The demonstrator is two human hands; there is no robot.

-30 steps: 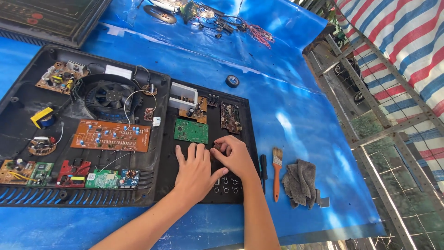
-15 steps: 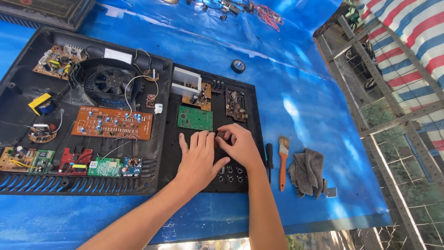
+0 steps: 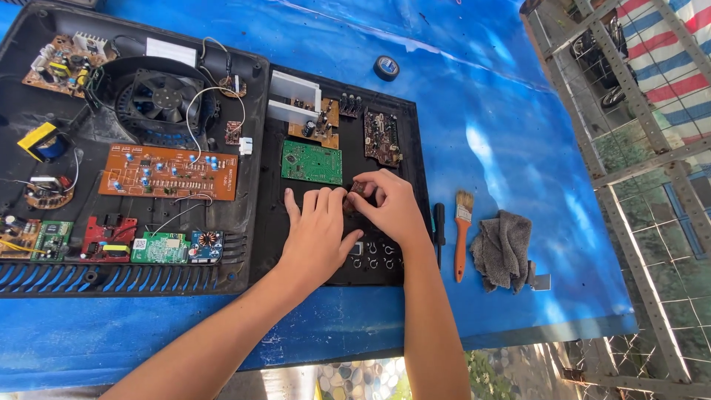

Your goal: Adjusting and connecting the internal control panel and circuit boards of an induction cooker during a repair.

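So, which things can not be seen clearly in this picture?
- Head view: the small dark part under the right hand fingertips, mostly covered.
- The black panel area beneath the left hand.
- The large black casing, cut by the left edge.

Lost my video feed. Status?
Left hand flat on black panel. Right hand pinching small brown part. Green board close above; nothing blocking.

Glossy blue plastic tarp (image 3: 474, 111), matt black plastic tray (image 3: 411, 148), grey cloth (image 3: 502, 248).
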